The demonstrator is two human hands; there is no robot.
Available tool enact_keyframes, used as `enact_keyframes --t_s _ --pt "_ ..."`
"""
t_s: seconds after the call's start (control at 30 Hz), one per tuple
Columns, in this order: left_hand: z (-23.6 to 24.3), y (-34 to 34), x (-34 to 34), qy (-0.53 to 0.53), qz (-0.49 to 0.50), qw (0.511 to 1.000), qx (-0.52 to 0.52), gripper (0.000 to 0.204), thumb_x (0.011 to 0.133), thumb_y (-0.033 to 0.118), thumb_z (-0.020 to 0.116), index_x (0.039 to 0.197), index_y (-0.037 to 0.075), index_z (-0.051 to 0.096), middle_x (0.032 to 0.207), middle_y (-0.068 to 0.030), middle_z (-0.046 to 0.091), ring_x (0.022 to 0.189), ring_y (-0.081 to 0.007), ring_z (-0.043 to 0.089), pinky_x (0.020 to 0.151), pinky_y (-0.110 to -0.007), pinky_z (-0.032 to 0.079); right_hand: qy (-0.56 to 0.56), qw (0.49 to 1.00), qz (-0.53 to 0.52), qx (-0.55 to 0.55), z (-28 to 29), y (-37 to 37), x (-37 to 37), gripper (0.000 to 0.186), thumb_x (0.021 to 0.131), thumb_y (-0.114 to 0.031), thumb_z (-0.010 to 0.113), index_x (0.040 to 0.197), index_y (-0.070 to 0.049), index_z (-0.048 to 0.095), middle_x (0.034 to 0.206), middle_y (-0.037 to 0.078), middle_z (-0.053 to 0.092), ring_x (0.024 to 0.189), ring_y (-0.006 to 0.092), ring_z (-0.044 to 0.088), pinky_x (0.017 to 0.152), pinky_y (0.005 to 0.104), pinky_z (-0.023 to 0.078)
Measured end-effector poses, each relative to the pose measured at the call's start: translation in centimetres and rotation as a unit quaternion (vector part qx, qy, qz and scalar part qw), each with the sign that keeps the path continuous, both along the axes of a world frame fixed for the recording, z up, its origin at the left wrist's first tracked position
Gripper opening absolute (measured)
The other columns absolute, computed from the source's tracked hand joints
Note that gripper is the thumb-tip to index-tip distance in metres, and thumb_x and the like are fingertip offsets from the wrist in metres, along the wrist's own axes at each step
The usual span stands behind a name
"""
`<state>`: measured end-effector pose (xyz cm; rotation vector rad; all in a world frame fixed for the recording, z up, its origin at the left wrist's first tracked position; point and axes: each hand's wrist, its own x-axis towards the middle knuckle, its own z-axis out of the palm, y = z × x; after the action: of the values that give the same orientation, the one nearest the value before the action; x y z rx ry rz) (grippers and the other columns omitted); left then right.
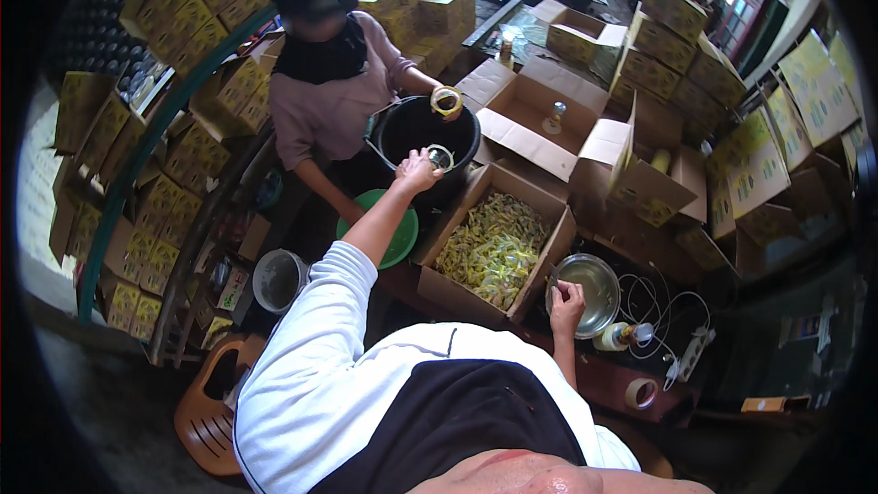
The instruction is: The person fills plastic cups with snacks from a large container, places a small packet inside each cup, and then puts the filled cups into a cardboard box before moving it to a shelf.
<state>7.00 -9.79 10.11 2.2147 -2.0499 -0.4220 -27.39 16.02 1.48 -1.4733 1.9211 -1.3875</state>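
Note:
My left hand [419,169] stretches forward, closed on a clear round item [439,158], perhaps a tape roll or cup, over a black bucket [395,137]. My right hand [566,300] pinches something I cannot make out at the left rim of a steel bowl [610,297] holding cloudy liquid. Between them, a cardboard box [430,272] contains many yellow packets [494,247]. Opposite me, a co-worker [320,82] holds a yellowish ring-like item [445,102] above the bucket, their other hand at a green basin [393,256].
Stacked printed cartons [165,210] line the left; more [672,46] stand right. An open carton [517,110] sits ahead. A grey bucket [279,282], orange chair [197,407], power strip [690,357], white cords, a bottle [611,337] and tape roll [640,393] surround me.

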Motion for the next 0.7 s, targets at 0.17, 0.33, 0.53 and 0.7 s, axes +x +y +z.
enact_keyframes --t_s 0.17,0.33,0.53,0.7 --pt "-0.1 0.7 0.2 0.047 0.003 0.998 -0.030 0.089 0.078 0.045 0.069 0.150 0.018 0.025 0.133 -0.0211 0.045 0.115 -0.0411 0.056 0.096 -0.047 0.047 0.028 1.000 0.004 -0.001 0.0 -0.5 0.2 0.011 0.079 0.001 0.068 0.090 -0.002 0.068 0.085 0.010 0.061 0.077 0.0238 0.062 0.069 0.0360 0.050" --pt "2.0 1.7 0.9 0.039 0.013 0.999 -0.016 0.078 0.078 0.042 0.071 0.145 0.018 0.038 0.138 -0.0207 0.041 0.115 -0.0410 0.056 0.095 -0.048 0.049 0.020 1.000 0.015 0.011 -0.5 -0.5 0.1 0.012 0.078 0.001 0.069 0.089 -0.001 0.068 0.084 0.010 0.061 0.074 0.0214 0.062 0.068 0.0330 0.050" --pt "1.2 3.5 1.4 0.134 -0.008 0.987 -0.088 0.083 0.078 0.044 0.071 0.145 0.010 0.036 0.135 -0.0230 0.045 0.116 -0.0399 0.055 0.098 -0.044 0.047 0.015 0.999 0.021 0.020 -0.4 0.0 0.2 0.013 0.078 0.001 0.069 0.091 -0.001 0.068 0.084 0.010 0.061 0.075 0.0211 0.062 0.068 0.0321 0.051" --pt "2.1 7.9 -1.1 0.595 0.054 0.797 0.088 0.070 0.091 0.033 0.065 0.147 0.013 0.030 0.106 -0.0125 0.054 0.088 -0.0225 0.066 0.074 -0.037 0.057 0.014 0.999 0.027 0.024 -0.5 -0.1 0.7 0.014 0.078 0.001 0.068 0.092 -0.001 0.067 0.087 0.011 0.062 0.078 0.0221 0.064 0.071 0.0329 0.051"
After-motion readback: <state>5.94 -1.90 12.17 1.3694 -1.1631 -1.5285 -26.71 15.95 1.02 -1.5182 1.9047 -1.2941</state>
